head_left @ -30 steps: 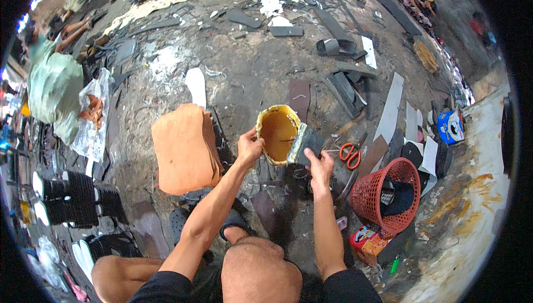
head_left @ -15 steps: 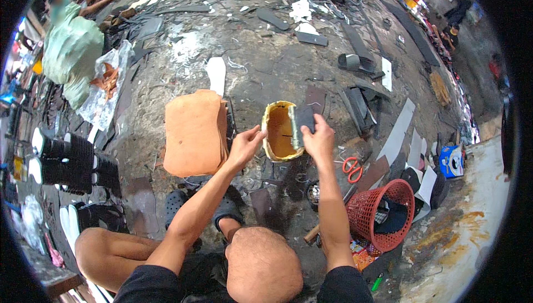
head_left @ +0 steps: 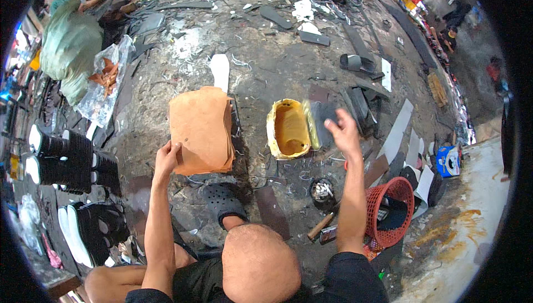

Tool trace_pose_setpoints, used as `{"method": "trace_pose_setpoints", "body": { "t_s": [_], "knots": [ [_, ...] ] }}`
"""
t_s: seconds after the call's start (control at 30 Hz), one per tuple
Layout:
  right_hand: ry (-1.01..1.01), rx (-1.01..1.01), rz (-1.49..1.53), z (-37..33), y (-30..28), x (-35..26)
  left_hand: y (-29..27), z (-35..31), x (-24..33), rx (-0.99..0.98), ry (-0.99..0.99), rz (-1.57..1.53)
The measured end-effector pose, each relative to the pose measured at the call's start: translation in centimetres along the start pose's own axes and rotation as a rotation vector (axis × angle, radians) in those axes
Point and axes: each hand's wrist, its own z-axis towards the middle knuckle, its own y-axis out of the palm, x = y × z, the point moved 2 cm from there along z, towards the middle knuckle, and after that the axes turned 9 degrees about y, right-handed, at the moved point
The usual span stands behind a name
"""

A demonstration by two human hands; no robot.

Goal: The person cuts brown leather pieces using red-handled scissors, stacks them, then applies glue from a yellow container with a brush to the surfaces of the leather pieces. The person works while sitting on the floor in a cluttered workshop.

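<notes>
My left hand (head_left: 166,159) grips the lower left corner of a stack of tan leather-like sheets (head_left: 201,128) lying on the dark ground. To their right stands an open tin (head_left: 288,131) coated in yellow glue. My right hand (head_left: 344,132) hovers just right of the tin, blurred, its fingertips at a dark grey piece (head_left: 322,115) beside the tin's rim. Whether the fingers grip that piece is unclear.
A red mesh basket (head_left: 390,214), a wooden-handled hammer (head_left: 319,226) and a small dark pot (head_left: 322,191) sit near my right arm. Black-and-white shoes (head_left: 72,158) line the left. A person in green (head_left: 66,47) sits at upper left. Dark scraps litter the ground.
My left hand left the tin and moved left onto the tan sheets. My right hand, holding the dark piece over the tin before, has shifted to the tin's right.
</notes>
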Motion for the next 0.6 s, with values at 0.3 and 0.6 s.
{"method": "trace_pose_setpoints", "body": {
  "t_s": [0.3, 0.6],
  "knots": [
    [0.067, -0.074, -0.983, -3.1, -2.2, -1.3, 3.8, -5.7, 3.0, -0.035, 0.838, 0.797],
    [-0.298, -0.051, -0.16, 2.4, 13.2, -20.3, 4.3, -8.7, 0.0, -0.088, 1.027, 0.931]
  ]
}}
